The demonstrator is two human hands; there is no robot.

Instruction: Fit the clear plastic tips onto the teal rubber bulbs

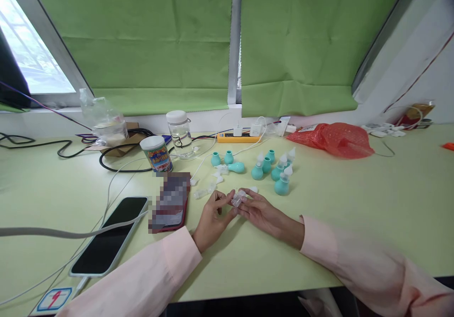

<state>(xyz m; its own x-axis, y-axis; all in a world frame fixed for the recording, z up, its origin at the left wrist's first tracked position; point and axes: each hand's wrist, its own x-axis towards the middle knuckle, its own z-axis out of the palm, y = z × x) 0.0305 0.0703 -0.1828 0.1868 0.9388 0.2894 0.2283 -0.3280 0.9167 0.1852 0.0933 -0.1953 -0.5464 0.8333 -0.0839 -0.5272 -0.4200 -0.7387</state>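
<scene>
Pink sleeves nearest. Clear plastic piece is pinched between left hand and right hand, over the surface. Teal bulbs are grouped beyond both, mostly rightward. Best gripped lightly by its edges, kept square, with force applied evenly; small features can't be made out.

2 hands, 2 phones, 1 power strip

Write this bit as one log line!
left hand: holds clear piece | right hand: holds clear piece | beyond: teal bulbs on table
</scene>
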